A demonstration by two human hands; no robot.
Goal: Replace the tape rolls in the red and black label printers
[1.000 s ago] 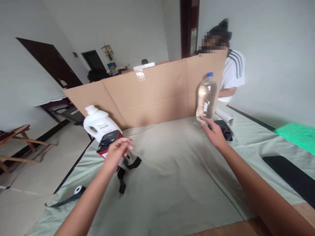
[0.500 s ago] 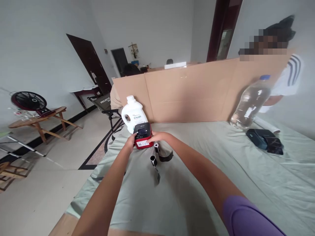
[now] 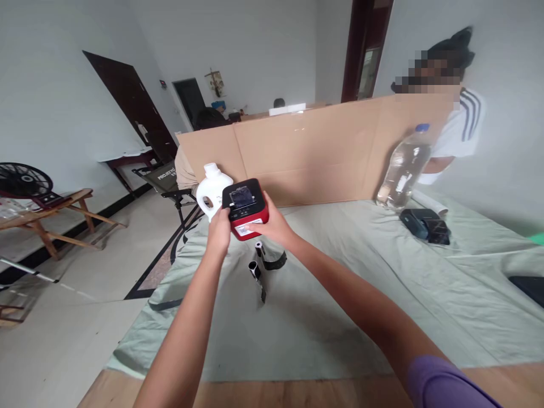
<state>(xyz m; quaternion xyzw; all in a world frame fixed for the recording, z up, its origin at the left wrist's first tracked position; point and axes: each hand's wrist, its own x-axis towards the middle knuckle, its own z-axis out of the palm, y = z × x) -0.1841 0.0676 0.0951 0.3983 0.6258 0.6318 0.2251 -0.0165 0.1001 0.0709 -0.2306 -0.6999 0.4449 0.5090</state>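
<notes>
While it hovers over the cloth (image 3: 340, 294), the red device (image 3: 245, 207) sits clamped — left hand (image 3: 219, 232), right hand (image 3: 274, 226)

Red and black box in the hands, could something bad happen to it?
It might slip: the red-and-black box-shaped device is held off the pale green cloth only by the left hand and right hand at its sides. It could also bump the white plastic jug right behind it, or catch the black curled strap lying just beneath.

Left hand (image 3: 220, 231), right hand (image 3: 275, 226), both gripping red-black device (image 3: 246, 207)
</notes>
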